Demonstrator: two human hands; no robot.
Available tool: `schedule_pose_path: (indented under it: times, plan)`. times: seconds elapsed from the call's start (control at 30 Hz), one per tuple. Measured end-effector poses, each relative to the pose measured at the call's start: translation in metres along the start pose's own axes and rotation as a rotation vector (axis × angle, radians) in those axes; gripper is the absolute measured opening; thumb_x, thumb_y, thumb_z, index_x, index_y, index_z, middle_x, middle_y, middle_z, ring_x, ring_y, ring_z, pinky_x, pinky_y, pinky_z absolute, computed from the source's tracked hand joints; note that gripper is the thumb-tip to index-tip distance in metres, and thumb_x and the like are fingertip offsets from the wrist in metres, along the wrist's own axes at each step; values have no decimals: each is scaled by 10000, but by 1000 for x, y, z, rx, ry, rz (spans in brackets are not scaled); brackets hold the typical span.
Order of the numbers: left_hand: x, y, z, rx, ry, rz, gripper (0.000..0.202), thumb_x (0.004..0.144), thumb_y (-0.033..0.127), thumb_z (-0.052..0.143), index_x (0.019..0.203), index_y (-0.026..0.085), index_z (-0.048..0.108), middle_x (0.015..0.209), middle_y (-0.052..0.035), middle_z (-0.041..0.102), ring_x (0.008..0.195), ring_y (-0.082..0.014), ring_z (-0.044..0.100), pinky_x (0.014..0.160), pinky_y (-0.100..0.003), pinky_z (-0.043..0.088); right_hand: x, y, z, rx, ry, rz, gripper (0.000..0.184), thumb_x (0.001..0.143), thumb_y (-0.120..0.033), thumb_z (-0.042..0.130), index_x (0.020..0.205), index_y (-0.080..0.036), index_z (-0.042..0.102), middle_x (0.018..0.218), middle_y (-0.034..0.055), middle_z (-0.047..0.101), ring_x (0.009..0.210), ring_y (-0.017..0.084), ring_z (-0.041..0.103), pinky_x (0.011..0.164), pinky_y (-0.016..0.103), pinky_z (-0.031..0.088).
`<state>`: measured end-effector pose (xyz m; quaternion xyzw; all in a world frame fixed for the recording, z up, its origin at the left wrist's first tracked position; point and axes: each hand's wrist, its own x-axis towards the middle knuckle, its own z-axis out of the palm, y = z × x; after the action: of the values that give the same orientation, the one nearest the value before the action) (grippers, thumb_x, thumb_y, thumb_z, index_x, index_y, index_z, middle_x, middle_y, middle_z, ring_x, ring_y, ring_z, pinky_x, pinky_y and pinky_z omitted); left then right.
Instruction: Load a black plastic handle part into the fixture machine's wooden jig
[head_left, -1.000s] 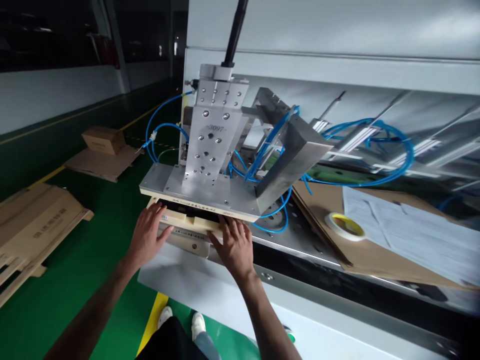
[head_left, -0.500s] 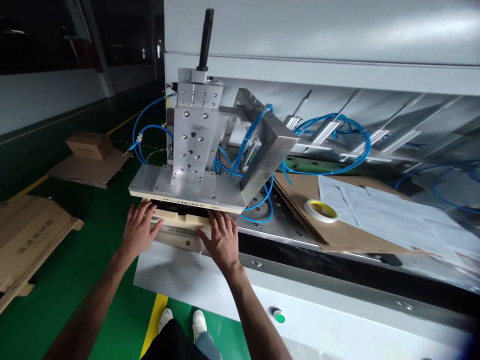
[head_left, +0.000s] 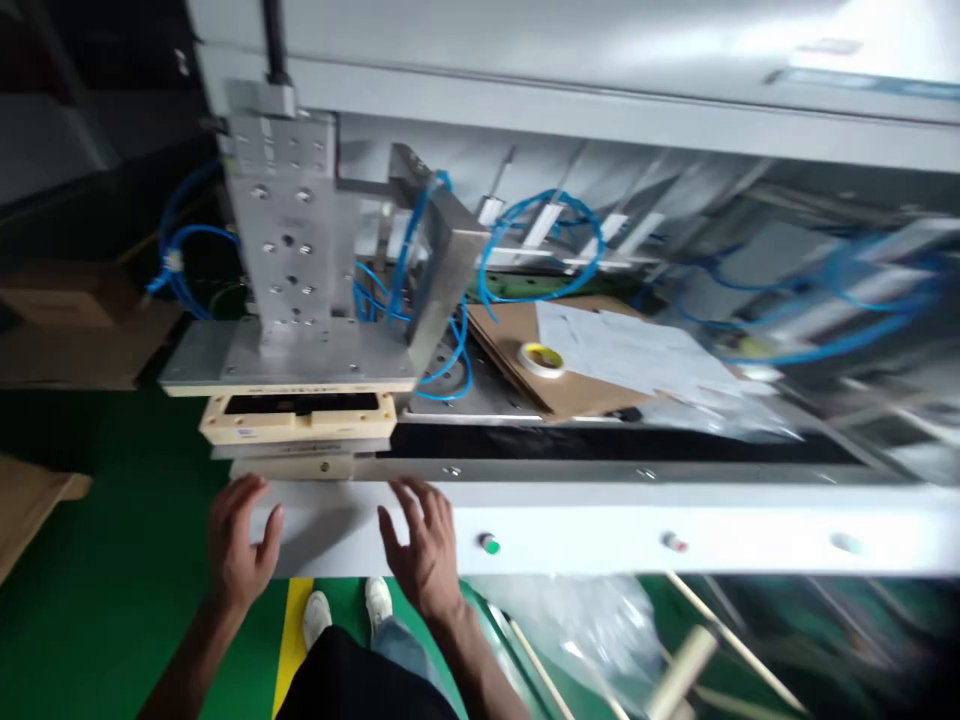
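My left hand [head_left: 241,540] is open over the left end of the machine's white front ledge [head_left: 330,535], thumb and fingers apart. To its right my right hand [head_left: 421,545] is also open, its fingers curved and holding nothing. Just beyond both hands sits a cream-coloured fixture block [head_left: 300,428] with a dark, flat insert [head_left: 247,404] in its recess. Above the block hangs a grey metal press plate [head_left: 225,352] with a cream underside, joined to an upright metal press body [head_left: 289,230].
A green button [head_left: 489,544] and a red button [head_left: 675,542] are on the front ledge. Cardboard [head_left: 555,405] with white papers [head_left: 630,350] and a tape roll [head_left: 541,360] lies right of the press. Blue air hoses [head_left: 540,290] loop behind. Plastic film [head_left: 585,630] lies below.
Both hands have drawn back from the cream block toward me and now hover over the white ledge. The view has swung to the right.
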<state>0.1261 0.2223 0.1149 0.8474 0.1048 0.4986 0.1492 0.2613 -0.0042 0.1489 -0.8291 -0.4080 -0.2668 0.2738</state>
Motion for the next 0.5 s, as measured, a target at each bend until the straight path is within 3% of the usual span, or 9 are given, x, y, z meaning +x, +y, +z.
schedule_pose_path:
  times: [0.13,0.23,0.37,0.5]
  plan:
    - [-62,70,23,-206,-253,38,287,1018,164,621,1304,171,592,1237,-167,673,1197,-309,631,1022,-436,513,-58,-14,-32,130,-83,16,232,1003,-116,567,1176,-228,674,991,60,737,868,195,674,768,368,567]
    - [-90,123,45,-291,-447,169,341,1043,160,525,1378,201,571,1302,-117,712,1248,-277,644,1088,-427,495,-84,0,-54,134,-82,56,218,983,-90,568,1092,-232,692,933,39,727,790,184,645,723,363,543]
    - [-99,174,74,-228,-578,357,515,1056,191,493,1570,209,472,1527,-60,635,1436,-253,561,1187,-422,441,-104,45,-88,108,30,129,169,981,-136,621,1115,-216,683,939,45,726,837,186,675,755,362,557]
    - [-112,202,107,-96,-559,443,685,1057,226,522,1707,213,304,1632,-57,537,1495,-275,511,1318,-440,282,-139,127,-129,-121,193,236,152,990,-143,627,1120,-207,673,910,45,717,832,182,677,756,340,566]
